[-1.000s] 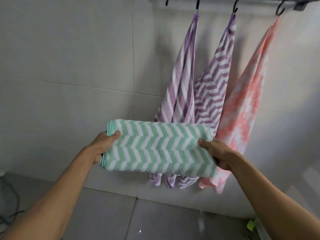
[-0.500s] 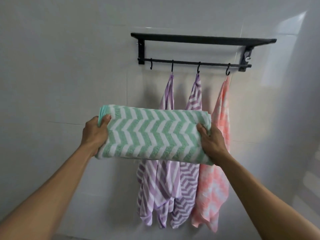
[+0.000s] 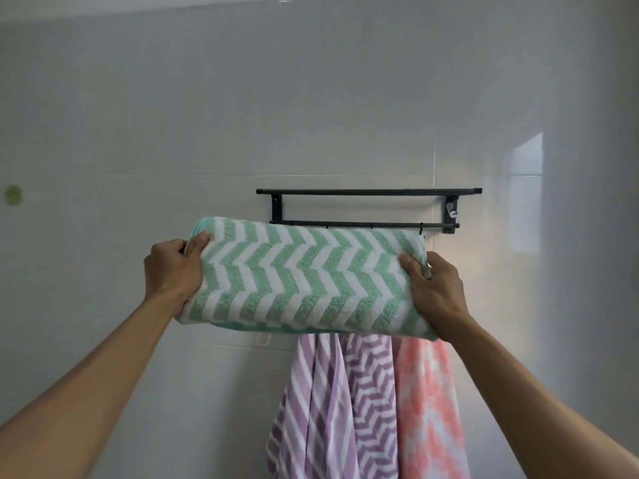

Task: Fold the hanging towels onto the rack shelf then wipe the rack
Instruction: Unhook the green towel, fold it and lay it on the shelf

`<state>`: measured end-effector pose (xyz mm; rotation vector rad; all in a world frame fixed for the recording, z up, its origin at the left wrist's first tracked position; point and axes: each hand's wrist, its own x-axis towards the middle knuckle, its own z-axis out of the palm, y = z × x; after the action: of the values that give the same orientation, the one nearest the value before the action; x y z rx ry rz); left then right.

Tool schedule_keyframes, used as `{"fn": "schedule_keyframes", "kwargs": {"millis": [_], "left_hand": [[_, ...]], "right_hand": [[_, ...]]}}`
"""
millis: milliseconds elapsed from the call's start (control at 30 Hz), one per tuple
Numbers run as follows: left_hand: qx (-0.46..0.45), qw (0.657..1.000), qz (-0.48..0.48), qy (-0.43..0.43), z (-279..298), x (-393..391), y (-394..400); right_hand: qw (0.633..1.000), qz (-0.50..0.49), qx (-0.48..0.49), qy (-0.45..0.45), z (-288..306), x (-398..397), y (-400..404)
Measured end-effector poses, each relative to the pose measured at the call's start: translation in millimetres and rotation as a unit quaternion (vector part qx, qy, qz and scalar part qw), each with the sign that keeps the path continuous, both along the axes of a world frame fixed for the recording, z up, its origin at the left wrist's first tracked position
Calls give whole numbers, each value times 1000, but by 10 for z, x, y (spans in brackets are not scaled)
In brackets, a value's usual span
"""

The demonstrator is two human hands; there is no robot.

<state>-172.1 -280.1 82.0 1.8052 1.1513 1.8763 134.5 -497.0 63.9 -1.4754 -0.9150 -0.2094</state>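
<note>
A folded green-and-white chevron towel (image 3: pixel 304 278) is held up level in front of the wall. My left hand (image 3: pixel 173 267) grips its left end and my right hand (image 3: pixel 435 288) grips its right end. Just behind and above it is the black wall rack (image 3: pixel 366 192), with its shelf edge on top and a lower hook bar (image 3: pixel 380 224). The towel's top edge covers most of the hooks. Below the green towel hang a purple striped towel (image 3: pixel 311 409), a purple chevron towel (image 3: pixel 373 402) and a pink-and-white towel (image 3: pixel 428 402).
The rack is fixed to a white tiled wall (image 3: pixel 242 115). A small green sticker (image 3: pixel 13 194) sits on the wall at far left. A bright window reflection (image 3: pixel 525 191) shows on the tiles right of the rack.
Both hands have lifted the folded green towel from waist height up to just below the rack shelf. The view has tilted upward, so the rack sits lower in the frame.
</note>
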Motion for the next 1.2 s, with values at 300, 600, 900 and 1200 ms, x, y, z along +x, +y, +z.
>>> {"fn": "schedule_keyframes", "kwargs": {"millis": [300, 600, 900, 1200], "left_hand": [[28, 999, 0, -39, 777, 236, 600], [31, 997, -22, -70, 1900, 523, 1634], [-44, 992, -113, -36, 2430, 924, 2545], [-112, 977, -173, 47, 2442, 1300, 2919]], "right_hand": [[998, 10, 44, -33, 872, 173, 616], [998, 8, 51, -23, 2082, 352, 1626], [997, -37, -67, 11, 2633, 678, 2342], [964, -96, -248, -24, 2687, 882, 2626]]}}
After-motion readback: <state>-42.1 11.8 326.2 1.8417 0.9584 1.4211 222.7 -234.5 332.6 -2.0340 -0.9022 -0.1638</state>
